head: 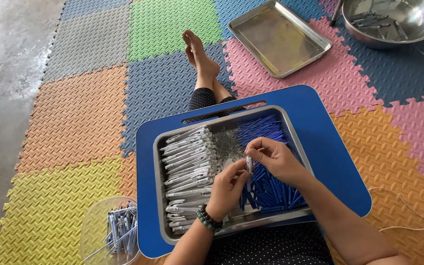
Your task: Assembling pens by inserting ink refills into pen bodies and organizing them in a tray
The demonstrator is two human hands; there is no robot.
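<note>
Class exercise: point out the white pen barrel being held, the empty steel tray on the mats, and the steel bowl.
white pen barrel (249,163), head view, its middle between the fingers.
empty steel tray (279,38), head view, bare floor.
steel bowl (421,22), head view, inner wall.

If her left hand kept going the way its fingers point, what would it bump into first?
Probably the right hand: the left hand points up toward it, both pinching a white pen barrel. Depth is hard to judge.
</note>
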